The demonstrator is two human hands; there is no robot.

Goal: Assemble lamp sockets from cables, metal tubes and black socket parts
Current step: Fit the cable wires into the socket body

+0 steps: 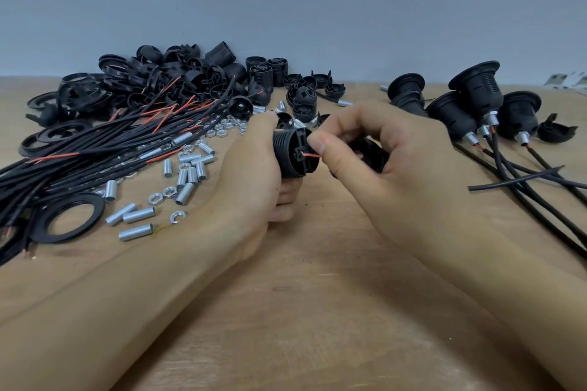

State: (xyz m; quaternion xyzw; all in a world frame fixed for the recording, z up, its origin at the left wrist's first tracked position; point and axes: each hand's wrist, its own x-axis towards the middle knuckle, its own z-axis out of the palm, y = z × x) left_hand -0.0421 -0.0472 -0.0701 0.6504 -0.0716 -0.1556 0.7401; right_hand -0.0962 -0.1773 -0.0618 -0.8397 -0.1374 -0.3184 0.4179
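1. A black ribbed socket body (293,152) is being gripped by the left hand (254,174), with the fingers curled round it, just above the counter (317,279).
2. A thin red wire (313,155) is being pinched by the right hand (374,149) right at the end of the socket body. A second black part (371,154) is being held under the same hand; how it is gripped cannot be told.
3. The wire tip is probably being pushed into a small hole in the socket body.
4. The wire could be bent or could slip out if it is pushed crooked.
5. The socket body could be turned in the grip if the push is too hard.
6. Left of the socket body, loose metal tubes (190,174) and cables (95,149) are lying; they could be knocked by an arm.
7. Right of the socket body, finished sockets (476,98) are resting.
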